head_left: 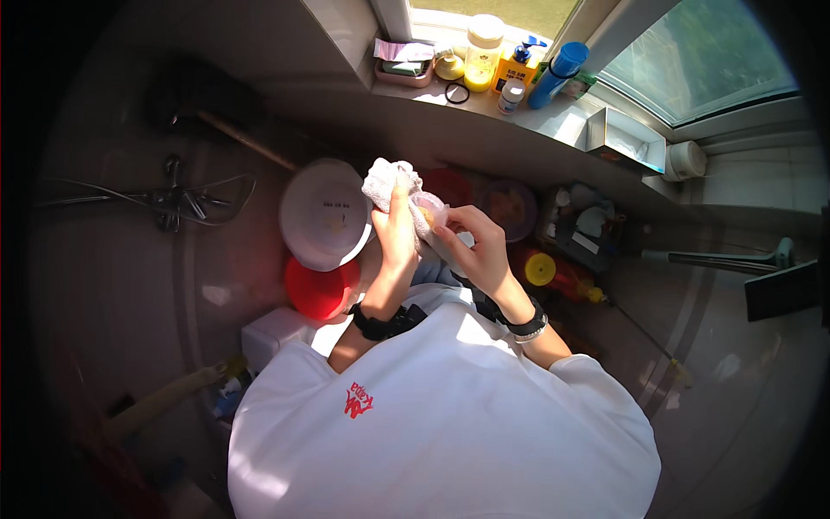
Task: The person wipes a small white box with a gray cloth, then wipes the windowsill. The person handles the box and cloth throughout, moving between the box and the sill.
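My left hand [395, 232] is closed round a pale pinkish-white cloth [380, 183], which bunches up above the fingers and hangs down beside them. Against the cloth sits a small, round, translucent pinkish thing [430, 206], like a little cup or lid, with something yellowish showing on it. The fingers of my right hand [480, 253] pinch its near right edge. Both hands are close together in front of my chest, in sunlight. Its exact kind is too small to make out.
Left of my hands stand a white basin [322, 216] and a red basin [318, 290]. Bottles, including a blue one [558, 76], and an open box [629, 143] line the windowsill. A faucet [177, 197] is on the left wall. A grey crate [584, 229] holds several things.
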`<action>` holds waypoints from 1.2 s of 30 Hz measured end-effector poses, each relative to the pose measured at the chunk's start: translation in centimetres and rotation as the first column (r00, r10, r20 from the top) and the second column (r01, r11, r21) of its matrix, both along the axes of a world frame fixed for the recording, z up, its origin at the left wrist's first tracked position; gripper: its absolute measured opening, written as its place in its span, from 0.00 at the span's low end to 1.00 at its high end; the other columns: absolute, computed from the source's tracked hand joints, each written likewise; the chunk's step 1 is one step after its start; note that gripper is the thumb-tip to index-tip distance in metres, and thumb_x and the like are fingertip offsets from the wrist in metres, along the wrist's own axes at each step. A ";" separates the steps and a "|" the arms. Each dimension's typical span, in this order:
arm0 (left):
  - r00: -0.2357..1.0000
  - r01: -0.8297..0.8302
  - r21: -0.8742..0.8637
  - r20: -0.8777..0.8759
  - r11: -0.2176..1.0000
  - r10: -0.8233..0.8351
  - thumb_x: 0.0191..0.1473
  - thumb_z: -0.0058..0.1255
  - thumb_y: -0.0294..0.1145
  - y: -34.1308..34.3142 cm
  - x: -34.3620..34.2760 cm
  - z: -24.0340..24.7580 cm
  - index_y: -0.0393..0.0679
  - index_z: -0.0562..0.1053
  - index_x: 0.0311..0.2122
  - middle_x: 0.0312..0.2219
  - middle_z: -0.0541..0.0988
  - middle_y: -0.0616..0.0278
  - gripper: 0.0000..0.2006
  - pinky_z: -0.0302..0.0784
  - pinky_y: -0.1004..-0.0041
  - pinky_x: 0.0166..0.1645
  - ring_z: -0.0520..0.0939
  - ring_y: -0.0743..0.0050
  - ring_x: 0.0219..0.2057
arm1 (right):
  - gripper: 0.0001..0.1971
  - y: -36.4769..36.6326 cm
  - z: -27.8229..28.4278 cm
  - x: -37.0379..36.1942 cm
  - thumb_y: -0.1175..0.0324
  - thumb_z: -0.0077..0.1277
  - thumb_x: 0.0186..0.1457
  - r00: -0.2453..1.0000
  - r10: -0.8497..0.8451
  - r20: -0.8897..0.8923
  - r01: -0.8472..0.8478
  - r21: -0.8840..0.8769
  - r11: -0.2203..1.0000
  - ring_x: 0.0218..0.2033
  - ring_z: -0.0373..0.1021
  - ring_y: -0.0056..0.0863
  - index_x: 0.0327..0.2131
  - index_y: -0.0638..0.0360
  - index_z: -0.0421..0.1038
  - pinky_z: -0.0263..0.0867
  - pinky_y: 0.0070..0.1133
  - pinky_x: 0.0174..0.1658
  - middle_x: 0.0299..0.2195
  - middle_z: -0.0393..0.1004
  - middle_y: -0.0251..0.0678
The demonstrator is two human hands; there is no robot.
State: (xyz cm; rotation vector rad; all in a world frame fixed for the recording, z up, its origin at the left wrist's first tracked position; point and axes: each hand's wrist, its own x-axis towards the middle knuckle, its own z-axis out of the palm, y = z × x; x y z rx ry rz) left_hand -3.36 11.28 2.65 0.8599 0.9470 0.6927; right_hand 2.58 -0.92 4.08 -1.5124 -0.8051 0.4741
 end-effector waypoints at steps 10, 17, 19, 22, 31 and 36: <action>0.996 -0.091 -0.050 -0.005 0.995 0.091 0.56 0.46 0.39 8.9 -4.9 1.1 0.42 0.71 0.32 0.22 0.71 0.68 0.11 0.68 0.79 0.26 0.70 0.84 0.20 | 0.09 4.9 -8.1 6.2 0.71 0.49 0.56 0.846 -0.132 -0.517 0.138 -0.028 0.990 0.27 0.68 0.14 0.37 0.66 0.72 0.65 0.13 0.31 0.28 0.74 0.29; 0.997 0.064 -0.062 -0.032 0.996 -0.066 0.56 0.46 0.38 12.1 -8.9 0.6 0.40 0.71 0.39 0.27 0.74 0.66 0.12 0.68 0.81 0.28 0.72 0.82 0.25 | 0.10 8.9 -15.6 14.6 0.61 0.51 0.55 0.617 -0.466 -0.634 0.363 -0.296 0.884 0.24 0.66 0.13 0.31 0.57 0.71 0.65 0.12 0.27 0.25 0.72 0.27; 0.997 0.078 -0.094 -0.014 0.993 -0.080 0.56 0.46 0.39 12.5 -9.6 0.4 0.40 0.71 0.38 0.26 0.74 0.66 0.12 0.69 0.80 0.28 0.72 0.82 0.24 | 0.09 10.3 -17.2 16.1 0.62 0.51 0.55 0.495 -0.566 -0.659 0.439 -0.372 0.818 0.24 0.66 0.13 0.31 0.57 0.70 0.65 0.13 0.26 0.25 0.72 0.28; 0.996 0.085 -0.086 0.005 0.993 -0.085 0.56 0.46 0.39 13.2 -10.7 0.4 0.40 0.71 0.36 0.24 0.73 0.66 0.12 0.70 0.78 0.26 0.72 0.81 0.22 | 0.07 12.1 -18.8 17.5 0.65 0.51 0.55 0.398 -0.595 -0.698 0.543 -0.344 0.766 0.22 0.67 0.17 0.30 0.58 0.70 0.66 0.14 0.22 0.25 0.73 0.32; 0.995 0.097 -0.033 -0.025 0.995 -0.098 0.57 0.44 0.37 16.2 -13.0 0.0 0.42 0.71 0.38 0.25 0.73 0.67 0.11 0.68 0.81 0.29 0.71 0.83 0.23 | 0.04 14.7 -20.5 18.5 0.76 0.49 0.52 0.178 -0.594 -0.785 0.782 -0.254 0.570 0.25 0.73 0.26 0.31 0.68 0.69 0.73 0.18 0.27 0.25 0.74 0.39; 0.973 0.228 0.015 -0.030 0.974 -0.227 0.57 0.44 0.35 16.6 -13.5 -0.4 0.40 0.71 0.39 0.26 0.74 0.66 0.10 0.67 0.81 0.30 0.72 0.83 0.25 | 0.06 15.0 -20.8 17.8 0.78 0.44 0.54 0.185 -0.526 -0.830 0.835 -0.149 0.530 0.31 0.74 0.35 0.34 0.74 0.66 0.73 0.23 0.35 0.31 0.74 0.48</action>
